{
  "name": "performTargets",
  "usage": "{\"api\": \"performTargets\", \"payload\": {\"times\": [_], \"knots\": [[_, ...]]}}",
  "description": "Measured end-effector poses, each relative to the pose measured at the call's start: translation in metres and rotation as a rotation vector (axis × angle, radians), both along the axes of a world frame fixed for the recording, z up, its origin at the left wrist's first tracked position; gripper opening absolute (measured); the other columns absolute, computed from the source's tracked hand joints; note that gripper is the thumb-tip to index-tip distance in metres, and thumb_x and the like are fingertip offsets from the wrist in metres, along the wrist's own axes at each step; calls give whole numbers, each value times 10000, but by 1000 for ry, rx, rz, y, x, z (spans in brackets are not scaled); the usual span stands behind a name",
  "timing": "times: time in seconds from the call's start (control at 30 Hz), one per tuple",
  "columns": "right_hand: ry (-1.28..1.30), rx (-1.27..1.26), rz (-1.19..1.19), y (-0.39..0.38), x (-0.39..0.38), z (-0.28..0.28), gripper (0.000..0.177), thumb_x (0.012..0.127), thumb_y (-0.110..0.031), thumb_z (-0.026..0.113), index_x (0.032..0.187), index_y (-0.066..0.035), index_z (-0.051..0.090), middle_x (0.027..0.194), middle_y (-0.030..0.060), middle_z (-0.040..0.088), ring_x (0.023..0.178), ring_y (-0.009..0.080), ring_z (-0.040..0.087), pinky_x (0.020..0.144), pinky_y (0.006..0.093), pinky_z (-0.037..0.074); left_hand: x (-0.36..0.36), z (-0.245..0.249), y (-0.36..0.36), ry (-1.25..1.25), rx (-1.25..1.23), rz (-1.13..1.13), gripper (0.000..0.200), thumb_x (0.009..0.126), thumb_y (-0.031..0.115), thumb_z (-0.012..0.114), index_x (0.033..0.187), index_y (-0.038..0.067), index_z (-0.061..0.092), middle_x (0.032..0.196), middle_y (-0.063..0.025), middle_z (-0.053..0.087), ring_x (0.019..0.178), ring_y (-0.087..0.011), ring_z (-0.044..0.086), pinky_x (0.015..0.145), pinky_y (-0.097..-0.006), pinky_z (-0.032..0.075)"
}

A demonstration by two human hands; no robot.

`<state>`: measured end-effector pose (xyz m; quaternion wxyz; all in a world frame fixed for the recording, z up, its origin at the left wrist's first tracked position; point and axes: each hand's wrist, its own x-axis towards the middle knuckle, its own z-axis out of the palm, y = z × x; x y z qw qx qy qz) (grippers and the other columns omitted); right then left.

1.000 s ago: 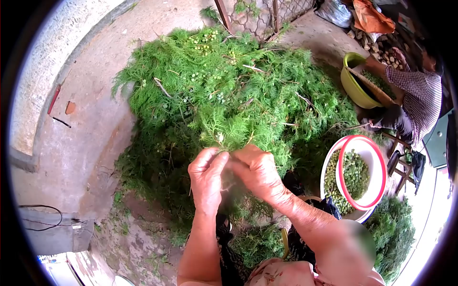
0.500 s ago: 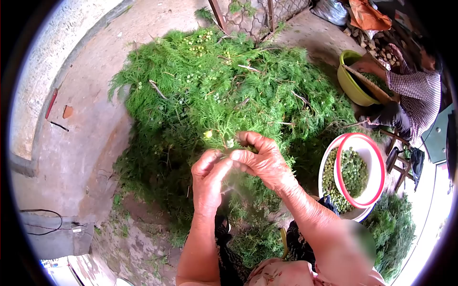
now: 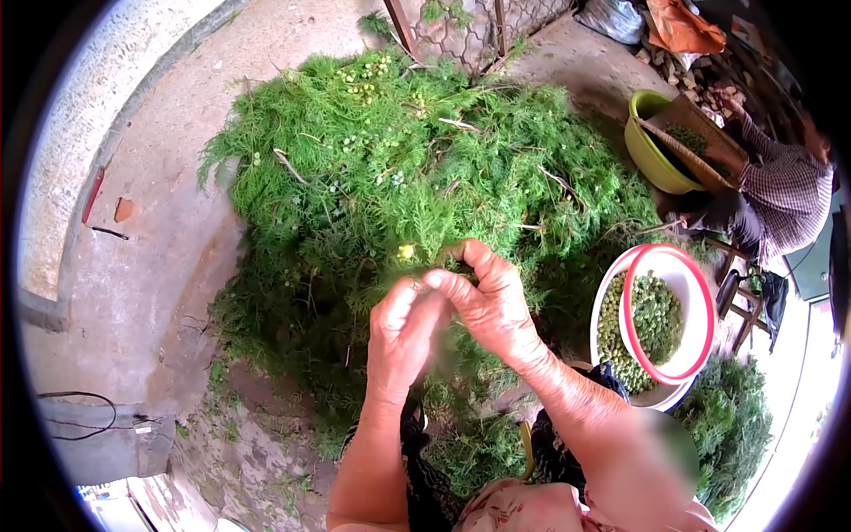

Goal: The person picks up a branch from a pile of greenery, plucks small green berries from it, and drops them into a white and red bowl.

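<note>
My left hand (image 3: 403,324) is closed in a pinch at the base of a feathery green evergreen sprig (image 3: 427,223), its fingers partly blurred. Close against it, my right hand (image 3: 495,306) grips the same sprig between thumb and bent fingers. A pale yellow-green seed cone (image 3: 406,252) shows on the sprig just above my left fingertips. Beyond both hands spreads a large heap of cut evergreen branches (image 3: 355,151), dotted with small green cones. Whether a loose cone sits inside either hand is hidden.
To my right, a white basin with a red-rimmed sieve (image 3: 712,310) holds many green cones. Farther back, a seated person (image 3: 784,199) works beside a yellow-green tub (image 3: 651,168) with a woven tray (image 3: 678,151) across it. More branches (image 3: 727,426) lie at lower right.
Both my hands have shifted slightly, the left one to the right, and the sprig has moved with them. The seated person leans farther right, an arm now away from the tray.
</note>
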<state>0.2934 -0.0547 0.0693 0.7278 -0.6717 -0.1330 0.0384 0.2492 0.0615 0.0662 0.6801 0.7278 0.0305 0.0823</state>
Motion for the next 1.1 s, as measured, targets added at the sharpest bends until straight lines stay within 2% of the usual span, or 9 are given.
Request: {"api": "performTargets", "payload": {"times": [0.1, 0.23, 0.4, 0.57, 0.67, 0.87, 0.9, 1.03, 1.1], "knots": [[342, 296, 72, -1, -5, 9, 78, 841, -75, 597, 863, -37, 532, 687, 10, 574, 471, 55, 487, 394, 187, 367, -4, 7, 1, 174, -420, 15, 110, 824, 60, 595, 895, -21, 576, 735, -44, 581, 603, -104, 513, 563, -221, 413], [625, 549, 66, -3, -6, 11, 51, 858, -90, 576, 860, -53, 542, 700, 7, 576, 436, 65, 473, 369, 164, 323, -6, 6, 5, 243, -716, -4, 120, 817, 28, 581, 923, -22, 558, 748, -52, 570, 595, -118, 511, 549, -225, 412], [773, 711, -1, -5, -7, 5, 55, 852, -96, 582, 850, -69, 535, 735, 13, 576, 492, 78, 471, 386, 170, 338, -4, 17, -6, 207, -776, -35, 91, 822, 24, 567, 899, -21, 553, 739, -51, 567, 613, -118, 512, 570, -229, 415], [841, 798, 4, -12, -7, 1, 90, 838, -139, 608, 814, -84, 540, 706, 3, 527, 522, 109, 464, 442, 204, 402, -2, 3, -8, 177, -900, -51, 51, 820, 17, 562, 856, -16, 551, 733, -48, 562, 602, -127, 512, 565, -238, 417], [883, 806, -77, -12, -7, 6, 86, 835, -136, 611, 823, -84, 543, 716, 1, 532, 539, 112, 473, 456, 206, 405, -1, 3, -10, 202, -887, -16, 33, 827, 20, 556, 839, -11, 553, 725, -43, 559, 596, -118, 508, 556, -229, 412], [838, 839, 0, -15, -6, 2, 89, 823, -123, 624, 843, -88, 546, 727, -1, 539, 551, 116, 479, 494, 222, 433, 0, 13, -19, 226, -762, 49, 41, 844, 37, 546, 825, 2, 558, 725, -26, 554, 566, -85, 473, 511, -196, 377], [886, 806, -45, -15, -6, 5, 89, 834, -137, 612, 847, -88, 538, 727, 3, 541, 551, 114, 482, 467, 215, 405, 0, 10, -18, 206, -739, 43, 33, 842, 29, 550, 816, 9, 554, 726, -21, 550, 552, -80, 461, 498, -194, 369], [863, 864, 120, -21, -7, 5, 106, 845, -172, 599, 826, -96, 528, 716, -1, 534, 539, 113, 484, 430, 200, 365, 0, 12, -18, 226, -908, -1, 34, 835, 21, 560, 806, 20, 543, 721, -21, 547, 549, -82, 463, 503, -194, 376], [881, 897, 110, -19, -7, 0, 106, 845, -174, 599, 825, -97, 529, 714, -2, 532, 534, 117, 481, 428, 207, 369, -1, 13, -18, 227, -966, -19, 41, 830, 20, 567, 803, 25, 537, 721, -21, 547, 549, -84, 464, 507, -195, 382]]}}
